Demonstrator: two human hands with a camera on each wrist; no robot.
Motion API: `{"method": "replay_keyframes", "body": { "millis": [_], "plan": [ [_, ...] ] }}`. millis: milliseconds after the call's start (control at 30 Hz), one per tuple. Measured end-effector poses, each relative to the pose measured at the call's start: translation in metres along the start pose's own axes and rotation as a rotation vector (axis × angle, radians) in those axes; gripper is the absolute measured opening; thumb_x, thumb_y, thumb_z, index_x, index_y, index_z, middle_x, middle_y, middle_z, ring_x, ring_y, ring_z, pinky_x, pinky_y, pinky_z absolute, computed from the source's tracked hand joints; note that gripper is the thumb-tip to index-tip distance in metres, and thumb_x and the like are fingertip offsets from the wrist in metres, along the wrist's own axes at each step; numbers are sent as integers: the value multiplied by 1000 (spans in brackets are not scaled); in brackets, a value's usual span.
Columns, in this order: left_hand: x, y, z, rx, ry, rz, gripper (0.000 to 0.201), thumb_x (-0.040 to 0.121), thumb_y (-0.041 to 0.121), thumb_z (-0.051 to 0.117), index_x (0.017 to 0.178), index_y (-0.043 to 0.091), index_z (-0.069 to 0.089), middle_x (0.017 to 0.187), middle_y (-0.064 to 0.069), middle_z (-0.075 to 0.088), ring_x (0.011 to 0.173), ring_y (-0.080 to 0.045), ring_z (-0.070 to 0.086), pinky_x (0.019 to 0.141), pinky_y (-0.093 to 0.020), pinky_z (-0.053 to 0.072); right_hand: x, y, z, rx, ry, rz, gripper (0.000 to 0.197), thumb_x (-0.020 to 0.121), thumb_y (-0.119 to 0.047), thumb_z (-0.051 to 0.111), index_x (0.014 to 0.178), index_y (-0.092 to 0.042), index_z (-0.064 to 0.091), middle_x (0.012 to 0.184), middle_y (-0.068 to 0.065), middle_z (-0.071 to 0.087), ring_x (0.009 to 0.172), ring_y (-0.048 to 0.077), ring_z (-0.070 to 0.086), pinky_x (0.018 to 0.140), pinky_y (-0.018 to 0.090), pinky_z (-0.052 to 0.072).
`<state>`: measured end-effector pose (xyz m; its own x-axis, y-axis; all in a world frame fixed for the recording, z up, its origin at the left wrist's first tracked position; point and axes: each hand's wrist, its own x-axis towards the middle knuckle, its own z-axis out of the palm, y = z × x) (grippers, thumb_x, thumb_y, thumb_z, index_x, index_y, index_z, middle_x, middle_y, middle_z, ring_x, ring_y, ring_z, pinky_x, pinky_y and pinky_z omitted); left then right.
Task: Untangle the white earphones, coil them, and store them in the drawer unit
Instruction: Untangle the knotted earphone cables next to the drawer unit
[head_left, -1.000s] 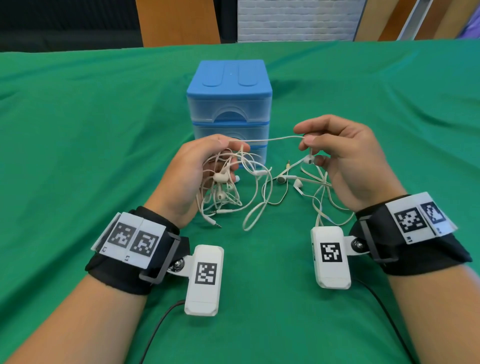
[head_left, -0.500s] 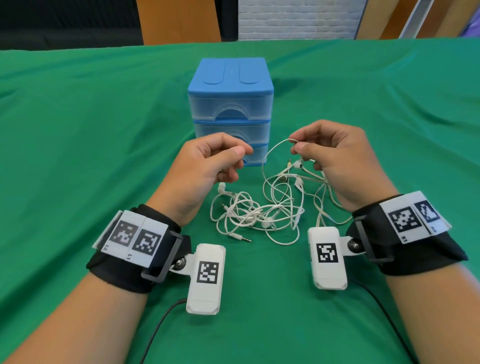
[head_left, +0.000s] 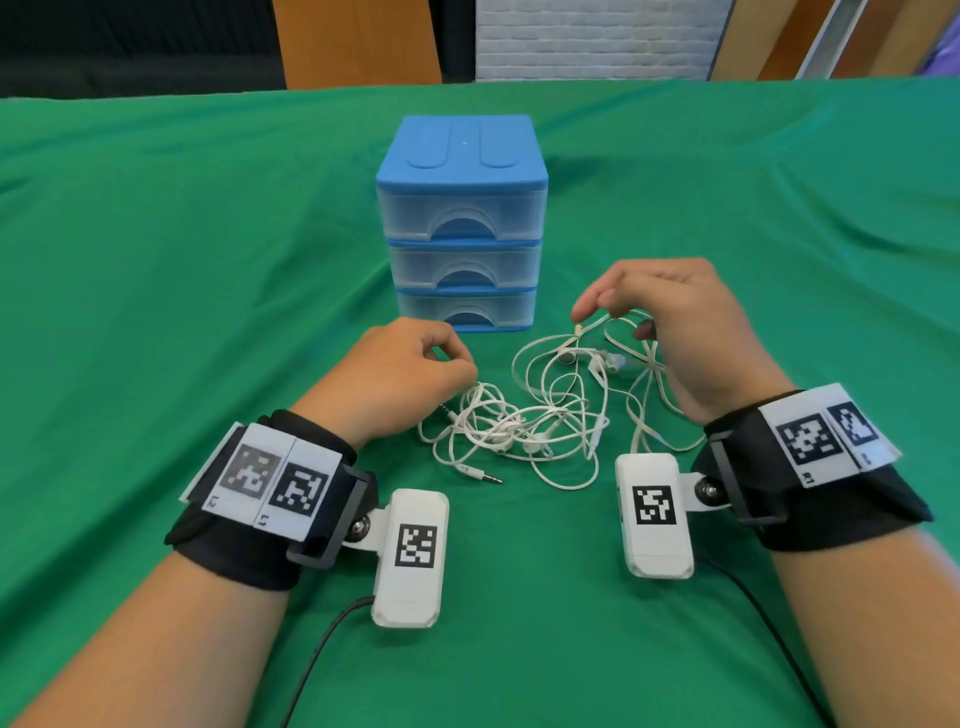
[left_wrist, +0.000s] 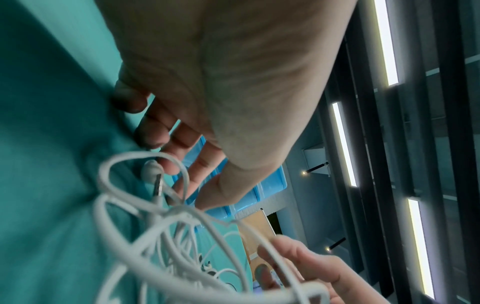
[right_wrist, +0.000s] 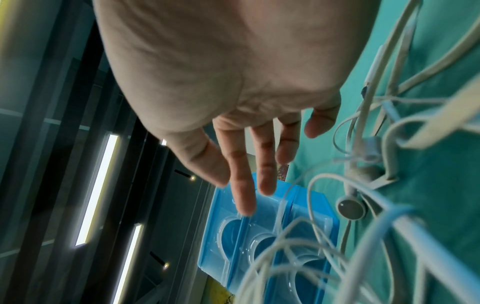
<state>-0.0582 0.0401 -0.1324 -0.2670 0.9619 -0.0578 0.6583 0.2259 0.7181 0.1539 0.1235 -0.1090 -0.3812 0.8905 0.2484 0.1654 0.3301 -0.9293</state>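
honestly the thin, floppy white earphone cables snag easily, so grab the metal jack plug; right hand loose and empty, can't tell on left hand.

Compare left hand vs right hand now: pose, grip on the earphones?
The left hand sits at the left edge of the earphones, fingers curled down; the right hand is over their right side, fingers loosely extended. The right hand holds nothing in the right wrist view; whether the left hand pinches a cable is unclear. Shared: both palm-down, in front of the closed drawer unit.
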Motion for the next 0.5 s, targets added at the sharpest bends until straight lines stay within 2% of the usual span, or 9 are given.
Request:
{"method": "replay_keyframes", "body": {
  "millis": [67,100,167,200,233,333,367,433,500],
  "plan": [
    [-1,1,0,19,-21,-7,5,84,29,68,83,29,73,64,9,58,60,-13,52,57,-26,38,-2,0,5,-16,-166,0,17,89,-2,60,82,-6,75,80,1,73,70,-8,58,66,1,39],
    [-1,2,-1,30,-19,-7,7,84,27,66,83,29,73,64,9,59,61,-13,53,57,-26,38,-3,1,8,-30,-245,-1,11,88,-9,65,87,-7,77,85,3,75,75,-3,62,73,6,42],
    [-1,1,-2,47,-14,-1,11,83,23,63,83,28,73,68,7,61,64,-13,54,58,-26,39,-4,7,14,-77,-360,-3,16,83,-25,70,92,-15,79,90,4,76,80,21,62,85,27,47],
    [-1,0,-2,50,-14,8,12,83,21,63,82,27,74,70,6,64,65,-13,55,59,-26,42,-5,9,17,-100,-396,-1,17,82,-28,72,93,-19,80,87,1,76,78,26,57,83,34,46],
    [0,-1,-2,53,-17,20,12,82,19,65,82,27,74,74,4,66,63,-10,55,59,-24,43,-5,11,19,-121,-425,-4,14,82,-29,74,93,-21,80,80,-1,73,74,26,52,77,35,43],
    [1,-7,-2,78,-26,67,9,78,17,74,78,26,73,79,0,71,48,1,48,50,-14,37,-5,11,23,-195,-514,-10,9,84,-27,78,91,-23,80,70,9,66,66,23,44,67,33,36],
    [2,-8,-1,89,-27,78,7,78,19,76,76,25,73,78,0,71,47,1,47,49,-13,36,-5,10,24,-223,-537,-5,8,84,-26,79,91,-23,79,69,6,66,63,20,45,64,31,37],
    [5,-11,-1,90,-22,105,8,80,21,78,75,25,72,77,2,70,48,2,47,55,-17,38,-4,10,25,-269,-550,14,10,84,-24,79,94,-22,78,68,-7,64,60,13,44,58,25,38],
    [7,-13,1,41,-1,145,9,84,22,76,77,25,70,80,6,69,53,4,50,63,-21,40,-3,13,26,-300,-538,20,19,82,-26,80,100,-26,74,79,-4,65,60,12,44,59,22,40]
  ]
}}
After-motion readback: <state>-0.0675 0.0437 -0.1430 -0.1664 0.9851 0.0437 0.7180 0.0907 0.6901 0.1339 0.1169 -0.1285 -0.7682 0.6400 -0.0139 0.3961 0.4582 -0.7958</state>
